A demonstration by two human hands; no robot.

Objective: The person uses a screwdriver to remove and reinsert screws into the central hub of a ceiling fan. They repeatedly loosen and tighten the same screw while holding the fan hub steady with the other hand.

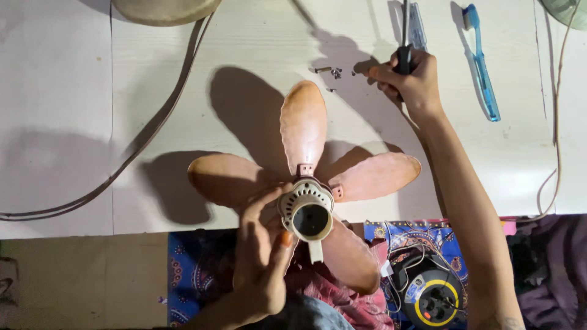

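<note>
My left hand (264,250) grips the cream hub (306,211) of a fan rotor, its round opening facing up at me. Several dusty orange-brown blades (303,124) spread out from the hub over the white table (73,122). My right hand (408,78) reaches to the far side of the table and is closed around the dark handle of a screwdriver (404,43). A few small screws (335,73) lie on the table just left of that hand.
A blue toothbrush (482,64) lies at the far right. A grey cable (153,125) curves across the left of the table from a round fan base (164,8). A black and yellow cable reel (431,296) sits below the table edge on patterned cloth.
</note>
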